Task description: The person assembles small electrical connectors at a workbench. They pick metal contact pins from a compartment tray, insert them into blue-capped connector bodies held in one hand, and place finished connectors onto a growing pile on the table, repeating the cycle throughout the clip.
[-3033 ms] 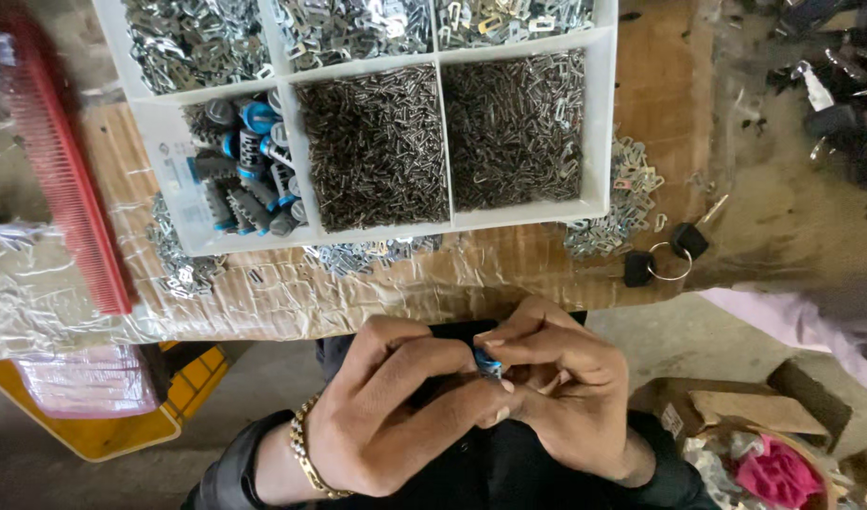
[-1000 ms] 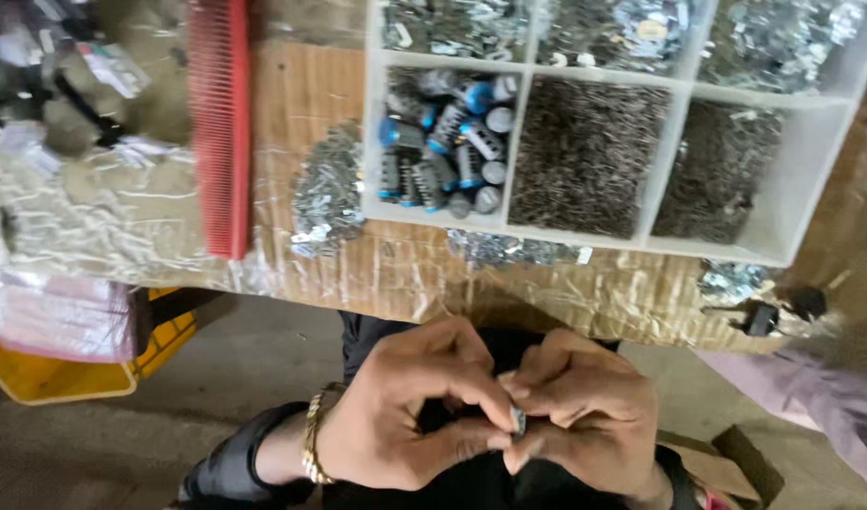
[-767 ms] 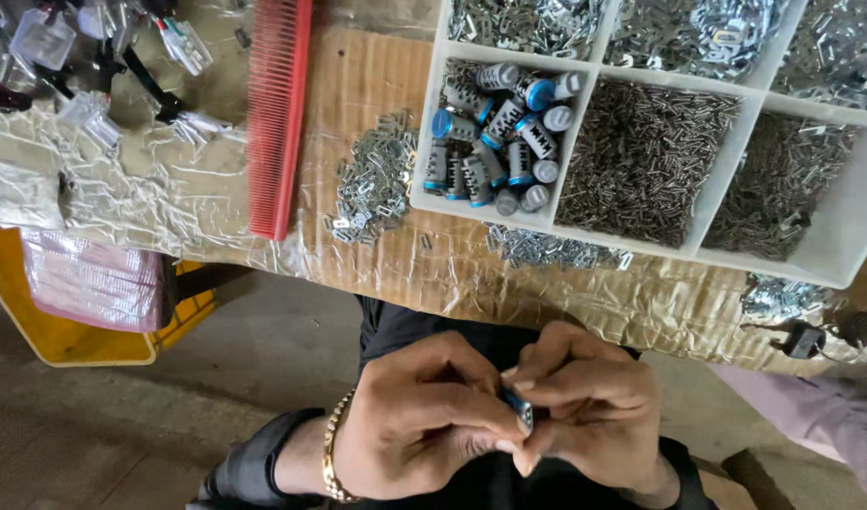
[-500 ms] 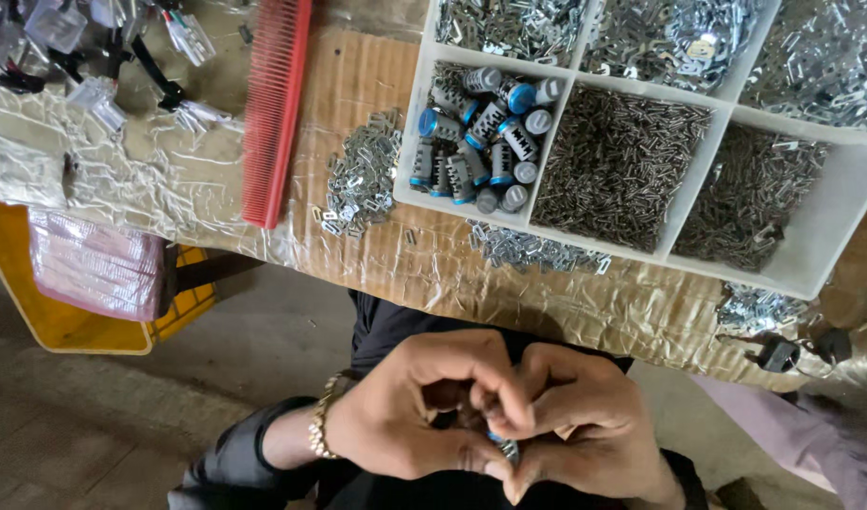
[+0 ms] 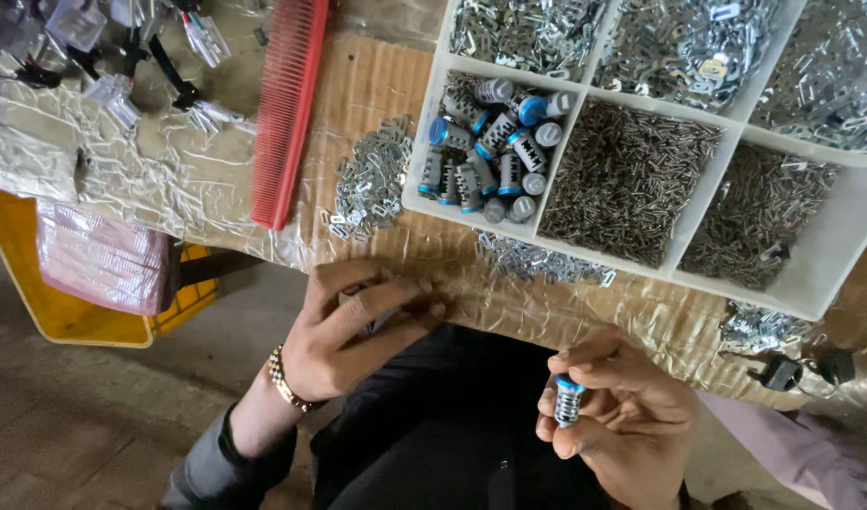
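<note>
1. The right hand (image 5: 622, 416) is gripping a small blue-capped metal cylinder (image 5: 568, 401) near the lap.
2. The left hand (image 5: 353, 326) is resting loosely open at the near edge of the foil-wrapped tabletop (image 5: 150, 179).
3. A white compartment tray (image 5: 830, 302) is sitting far right, beside a red comb (image 5: 287, 109).

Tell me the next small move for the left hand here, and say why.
Probably pinch one piece from the loose metal clips on the table. The left hand is empty, fingers stretched over the table edge just below that pile, while the right hand holds a small blue-capped cylinder upright, apparently waiting for a part. Which part fits is not clear.
</note>
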Available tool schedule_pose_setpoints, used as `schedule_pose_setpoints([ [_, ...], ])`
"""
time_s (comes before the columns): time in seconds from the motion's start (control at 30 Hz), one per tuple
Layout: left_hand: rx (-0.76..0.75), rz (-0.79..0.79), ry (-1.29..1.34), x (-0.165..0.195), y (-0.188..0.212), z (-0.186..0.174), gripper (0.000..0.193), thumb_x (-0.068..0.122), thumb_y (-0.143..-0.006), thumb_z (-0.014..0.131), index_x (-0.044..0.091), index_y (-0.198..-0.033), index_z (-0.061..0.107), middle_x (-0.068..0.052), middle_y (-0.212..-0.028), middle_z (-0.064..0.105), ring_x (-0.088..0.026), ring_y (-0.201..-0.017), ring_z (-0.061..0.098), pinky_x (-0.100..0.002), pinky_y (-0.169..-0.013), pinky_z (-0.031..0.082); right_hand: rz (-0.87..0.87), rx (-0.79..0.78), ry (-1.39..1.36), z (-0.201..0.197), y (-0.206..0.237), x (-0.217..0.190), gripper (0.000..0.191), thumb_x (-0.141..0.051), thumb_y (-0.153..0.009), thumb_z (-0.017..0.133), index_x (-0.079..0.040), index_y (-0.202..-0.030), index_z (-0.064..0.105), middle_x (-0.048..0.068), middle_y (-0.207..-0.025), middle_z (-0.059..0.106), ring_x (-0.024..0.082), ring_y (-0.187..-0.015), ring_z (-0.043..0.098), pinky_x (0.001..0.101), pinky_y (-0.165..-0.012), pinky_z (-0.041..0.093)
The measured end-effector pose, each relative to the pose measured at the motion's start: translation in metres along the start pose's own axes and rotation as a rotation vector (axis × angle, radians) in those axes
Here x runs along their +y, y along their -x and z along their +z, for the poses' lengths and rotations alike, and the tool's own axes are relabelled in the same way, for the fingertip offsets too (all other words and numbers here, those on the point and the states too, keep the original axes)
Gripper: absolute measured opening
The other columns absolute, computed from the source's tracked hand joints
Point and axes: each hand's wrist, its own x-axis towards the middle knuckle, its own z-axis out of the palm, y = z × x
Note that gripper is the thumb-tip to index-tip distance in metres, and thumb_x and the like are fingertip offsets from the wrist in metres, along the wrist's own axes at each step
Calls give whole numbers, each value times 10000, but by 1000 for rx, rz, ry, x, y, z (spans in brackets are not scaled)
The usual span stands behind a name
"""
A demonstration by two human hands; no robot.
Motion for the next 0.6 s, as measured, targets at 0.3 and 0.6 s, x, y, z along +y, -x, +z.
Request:
schedule_pose_setpoints([
  [0.3,165,-464,681,44,-13,-11,206,-30,-846,777,85,-1005,715,-66,-1003,744,-204,-936,726,-340,-843,597,-11,32,92,24,-10,3,423,75,-859,840,51,-1247,673,252,-1242,632,246,-950,754,370,-735,718],
  [0.6,64,-255,708,60,-49,13,243,-35,-881,820,86,-1070,726,-55,-1031,737,-201,-918,693,-323,-809,578,-35,34,293,11,3,-5,350,44,-848,833,60,-1160,675,226,-1261,592,246,-1036,736,305,-750,699],
])
